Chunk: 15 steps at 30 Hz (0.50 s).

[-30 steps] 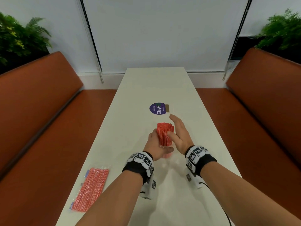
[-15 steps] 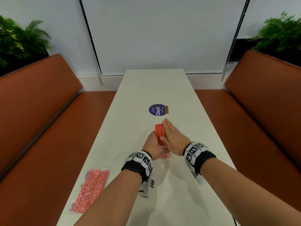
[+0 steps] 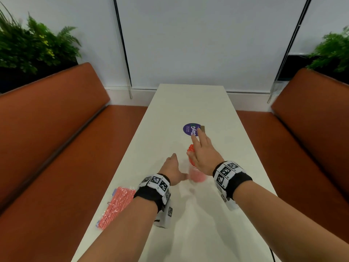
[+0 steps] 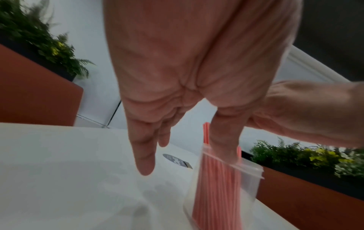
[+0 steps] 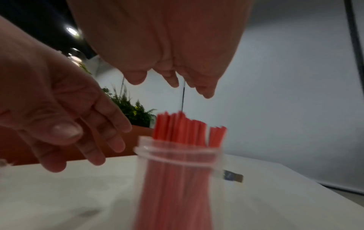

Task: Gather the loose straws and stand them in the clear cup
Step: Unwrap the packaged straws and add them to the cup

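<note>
A packet of red straws (image 3: pixel 117 207) lay near, at eight o'clock. Mid-table stood the clear cup (image 3: pixel 196 175), red straws (image 3: pixel 191 149) upright inside. The left hand (image 3: pixel 172 171) hung slack beside it; the right hand (image 3: pixel 203 157), fingers flat, hovered above, masking it. Beyond, at twelve, lay a purple sticker (image 3: pixel 188 129).

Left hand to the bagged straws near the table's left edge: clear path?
Probably yes. The left hand is open and holds nothing; the bagged straws lie just beside its forearm, with only bare table between.
</note>
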{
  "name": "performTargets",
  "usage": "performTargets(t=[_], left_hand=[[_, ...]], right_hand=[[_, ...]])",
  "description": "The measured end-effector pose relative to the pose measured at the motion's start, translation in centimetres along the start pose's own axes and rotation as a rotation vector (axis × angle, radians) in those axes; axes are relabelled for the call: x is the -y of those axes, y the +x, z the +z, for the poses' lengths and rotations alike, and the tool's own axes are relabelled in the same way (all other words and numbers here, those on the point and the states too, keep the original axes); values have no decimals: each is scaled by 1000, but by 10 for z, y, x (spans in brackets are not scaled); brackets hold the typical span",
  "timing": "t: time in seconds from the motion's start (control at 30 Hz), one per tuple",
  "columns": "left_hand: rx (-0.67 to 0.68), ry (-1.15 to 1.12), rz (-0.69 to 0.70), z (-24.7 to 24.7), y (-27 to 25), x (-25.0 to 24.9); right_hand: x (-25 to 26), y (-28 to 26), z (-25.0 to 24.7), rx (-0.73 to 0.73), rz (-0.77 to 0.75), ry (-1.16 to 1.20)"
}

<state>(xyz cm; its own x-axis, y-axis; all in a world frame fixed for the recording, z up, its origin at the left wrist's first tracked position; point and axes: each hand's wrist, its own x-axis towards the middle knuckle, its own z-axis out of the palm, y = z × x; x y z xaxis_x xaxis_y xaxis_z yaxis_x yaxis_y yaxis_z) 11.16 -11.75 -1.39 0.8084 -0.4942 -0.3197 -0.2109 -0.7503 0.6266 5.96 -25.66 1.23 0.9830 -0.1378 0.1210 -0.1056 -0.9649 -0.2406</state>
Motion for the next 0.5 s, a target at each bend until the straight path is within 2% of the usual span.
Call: performTargets(t=[0.1, 0.17, 0.23, 0.37, 0.5], left_hand=[[-38, 113, -76, -14, -13, 17], [-75, 202, -151, -23, -22, 32], [-121, 310, -228, -33, -34, 47], [-140, 495, -405, -52, -59, 78], [-153, 551, -523, -59, -82, 104]], right_hand=[[35, -3, -1, -41, -101, -71], [59, -7, 7, 6, -184, -73], [84, -9, 19, 124, -209, -33], [133, -16, 43, 420, -107, 89], [168, -25, 55, 550, -82, 96]])
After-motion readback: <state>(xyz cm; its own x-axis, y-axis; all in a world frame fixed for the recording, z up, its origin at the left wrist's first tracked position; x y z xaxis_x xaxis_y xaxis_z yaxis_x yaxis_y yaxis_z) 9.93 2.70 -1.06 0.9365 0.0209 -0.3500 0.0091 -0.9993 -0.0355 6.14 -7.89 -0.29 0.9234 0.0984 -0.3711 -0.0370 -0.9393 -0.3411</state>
